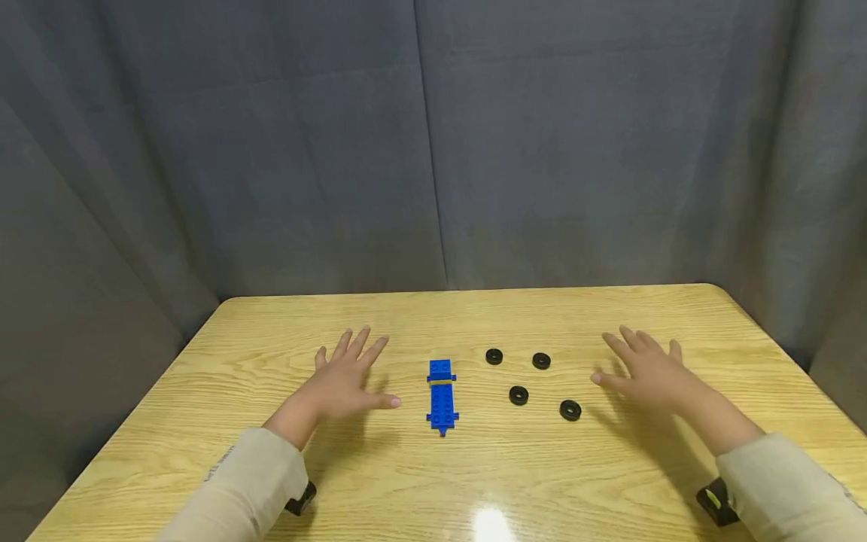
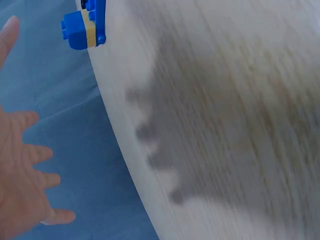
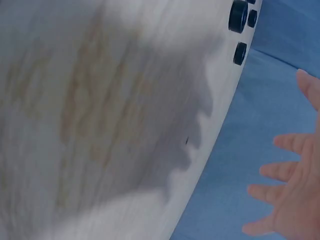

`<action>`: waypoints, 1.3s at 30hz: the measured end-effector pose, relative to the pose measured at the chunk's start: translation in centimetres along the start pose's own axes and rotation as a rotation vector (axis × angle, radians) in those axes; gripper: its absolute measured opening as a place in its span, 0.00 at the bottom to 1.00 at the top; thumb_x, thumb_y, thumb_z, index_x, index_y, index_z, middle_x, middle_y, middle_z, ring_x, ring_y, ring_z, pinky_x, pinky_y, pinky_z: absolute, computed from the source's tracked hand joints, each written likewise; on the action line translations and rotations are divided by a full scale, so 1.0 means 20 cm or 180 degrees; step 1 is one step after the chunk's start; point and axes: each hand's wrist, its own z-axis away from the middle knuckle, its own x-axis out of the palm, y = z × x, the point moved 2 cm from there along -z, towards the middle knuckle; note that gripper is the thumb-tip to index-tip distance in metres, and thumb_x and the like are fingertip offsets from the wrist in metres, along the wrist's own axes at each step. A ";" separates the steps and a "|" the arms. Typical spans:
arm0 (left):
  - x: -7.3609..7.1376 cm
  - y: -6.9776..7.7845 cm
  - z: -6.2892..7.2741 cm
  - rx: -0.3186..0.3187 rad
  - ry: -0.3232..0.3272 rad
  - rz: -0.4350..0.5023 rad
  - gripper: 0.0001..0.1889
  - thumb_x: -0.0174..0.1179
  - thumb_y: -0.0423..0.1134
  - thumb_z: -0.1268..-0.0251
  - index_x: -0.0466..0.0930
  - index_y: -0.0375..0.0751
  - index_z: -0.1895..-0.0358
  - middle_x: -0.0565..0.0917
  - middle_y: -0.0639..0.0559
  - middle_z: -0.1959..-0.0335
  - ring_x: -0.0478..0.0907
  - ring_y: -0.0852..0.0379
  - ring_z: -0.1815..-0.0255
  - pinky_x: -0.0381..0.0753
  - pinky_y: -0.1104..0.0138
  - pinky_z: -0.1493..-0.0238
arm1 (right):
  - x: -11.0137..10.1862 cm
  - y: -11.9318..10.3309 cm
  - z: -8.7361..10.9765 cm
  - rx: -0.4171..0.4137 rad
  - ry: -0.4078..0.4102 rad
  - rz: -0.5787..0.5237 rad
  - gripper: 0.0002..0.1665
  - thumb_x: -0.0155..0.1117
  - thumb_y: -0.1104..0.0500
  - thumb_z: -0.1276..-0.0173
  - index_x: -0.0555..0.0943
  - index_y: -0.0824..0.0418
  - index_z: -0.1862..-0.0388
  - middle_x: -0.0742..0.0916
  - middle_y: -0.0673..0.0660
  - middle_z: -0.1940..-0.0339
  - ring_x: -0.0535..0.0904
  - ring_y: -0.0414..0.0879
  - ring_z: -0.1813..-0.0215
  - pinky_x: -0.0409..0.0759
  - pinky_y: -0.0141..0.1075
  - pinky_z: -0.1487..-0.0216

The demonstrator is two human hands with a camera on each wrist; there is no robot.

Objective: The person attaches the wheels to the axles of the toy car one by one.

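A blue toy car chassis (image 1: 443, 405) of studded bricks lies near the middle of the table, with stub axles at its sides and a yellow strip near its far end. To its right are several black toy tires (image 1: 518, 395), spread apart from one another. My left hand (image 1: 343, 380) hovers left of the chassis, fingers spread, holding nothing. On the other side, my right hand (image 1: 646, 370) is above the table, right of the tires, its fingers also spread around nothing. The left wrist view catches part of the chassis (image 2: 76, 30); the right wrist view shows some tires (image 3: 240, 53).
The wooden table (image 1: 271, 331) has rounded far corners. Grey curtains (image 1: 433, 150) hang behind it and along both sides. A black device (image 1: 718, 502) is at the right wrist and another (image 1: 301, 499) at the left. Light glares off the near table surface.
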 end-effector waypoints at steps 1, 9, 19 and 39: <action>0.01 0.01 0.00 0.0008 -0.0009 0.0015 0.49 0.50 0.70 0.59 0.43 0.53 0.33 0.40 0.44 0.33 0.33 0.42 0.35 0.36 0.38 0.48 | 0.00 0.00 0.00 -0.0022 0.0003 -0.0013 0.48 0.47 0.34 0.43 0.56 0.69 0.37 0.56 0.75 0.39 0.49 0.72 0.42 0.35 0.69 0.53; 0.04 0.04 -0.04 0.0106 -0.0203 0.0204 0.52 0.53 0.70 0.61 0.40 0.55 0.32 0.37 0.48 0.32 0.33 0.43 0.35 0.37 0.40 0.46 | 0.03 -0.02 0.00 -0.0174 -0.0038 -0.0114 0.47 0.48 0.35 0.42 0.57 0.70 0.38 0.57 0.75 0.40 0.53 0.72 0.43 0.44 0.67 0.52; 0.09 0.07 -0.07 0.0246 -0.0384 0.0408 0.54 0.61 0.63 0.63 0.39 0.53 0.32 0.38 0.47 0.33 0.34 0.45 0.34 0.40 0.41 0.45 | 0.07 -0.07 0.01 -0.0463 0.0030 -0.0345 0.43 0.51 0.41 0.40 0.58 0.72 0.39 0.61 0.76 0.42 0.59 0.72 0.45 0.58 0.59 0.49; 0.14 0.11 -0.13 0.0390 -0.0515 0.0514 0.57 0.65 0.61 0.66 0.36 0.54 0.32 0.39 0.46 0.33 0.38 0.42 0.35 0.43 0.41 0.46 | 0.12 -0.11 0.01 -0.0628 -0.0438 -0.0786 0.39 0.54 0.44 0.41 0.63 0.74 0.43 0.71 0.71 0.47 0.68 0.63 0.49 0.65 0.52 0.50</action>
